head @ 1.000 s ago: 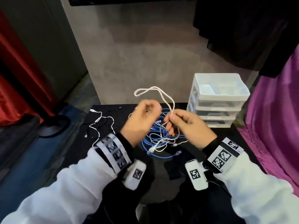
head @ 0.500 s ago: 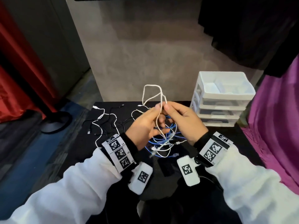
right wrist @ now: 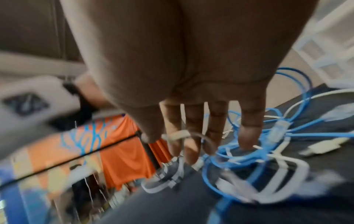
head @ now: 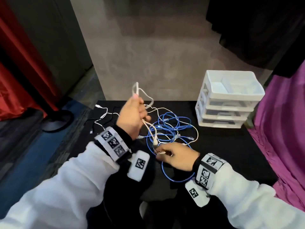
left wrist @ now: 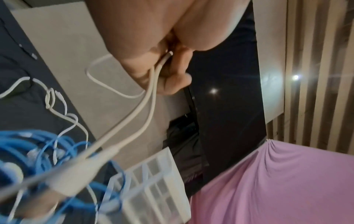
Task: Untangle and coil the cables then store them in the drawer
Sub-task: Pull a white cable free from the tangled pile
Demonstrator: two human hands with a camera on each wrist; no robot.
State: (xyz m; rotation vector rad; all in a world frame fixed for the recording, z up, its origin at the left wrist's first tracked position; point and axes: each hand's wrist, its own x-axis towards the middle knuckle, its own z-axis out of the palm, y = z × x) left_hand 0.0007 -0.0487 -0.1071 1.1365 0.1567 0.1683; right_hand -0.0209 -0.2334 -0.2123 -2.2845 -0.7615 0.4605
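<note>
My left hand (head: pixel 137 111) is raised over the black table (head: pixel 231 146) and grips a folded bundle of the white cable (head: pixel 139 91). In the left wrist view two strands of the white cable (left wrist: pixel 151 94) run down out of its curled fingers (left wrist: pixel 172 81). My right hand (head: pixel 160 153) is low near the table's front and pinches the white cable's plug end (right wrist: pixel 178 134) between thumb and index finger. A tangle of blue cable (head: pixel 173 126) lies between the hands, with thin white cable mixed in. The white drawer unit (head: pixel 227 100) stands at the back right, drawers closed.
More thin white and black cables (head: pixel 102 116) lie on the table's left part. A purple cloth (head: pixel 283 129) hangs along the right edge. A grey wall is behind the table. A red curtain (head: pixel 14 71) and a round black stand base (head: pixel 56 119) are on the left.
The hands were together above the tangle; now they are apart. My right hand has dropped down to the cable's plug end near the table front. My left hand keeps the loops up and left.
</note>
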